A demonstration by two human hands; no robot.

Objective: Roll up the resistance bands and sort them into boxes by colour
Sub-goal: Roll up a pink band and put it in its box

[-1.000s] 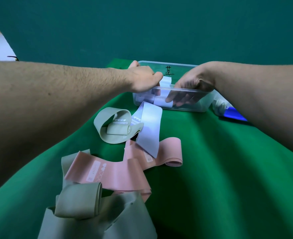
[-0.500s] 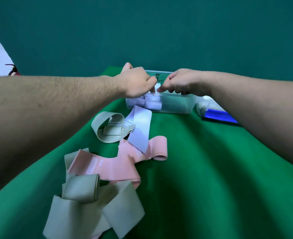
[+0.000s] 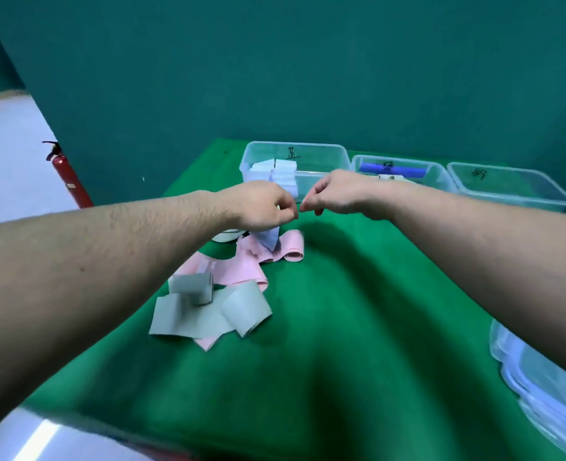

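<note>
My left hand [image 3: 261, 206] and my right hand [image 3: 334, 193] hover side by side over the green table, fingers curled, fingertips almost meeting. A loose lavender band [image 3: 269, 239] shows just under my left hand; its top is hidden, so a grip cannot be made out. Nothing is visible in my right hand. Pink bands [image 3: 251, 261] lie below it. Nearer me lie sage green bands [image 3: 208, 316] and a sage roll [image 3: 191, 287]. Behind the hands a clear box [image 3: 294, 148] holds lavender rolls [image 3: 283, 171].
Right of that box stand a second clear box [image 3: 438, 173] with a blue roll [image 3: 391, 168] and a third clear box [image 3: 521, 194]. Stacked clear lids [image 3: 541, 380] sit at the right edge. A red fire extinguisher [image 3: 70, 178] stands left of the table.
Both hands have drawn back from the lavender box toward me and now sit over the loose bands. The camera view has lifted, showing two more boxes.
</note>
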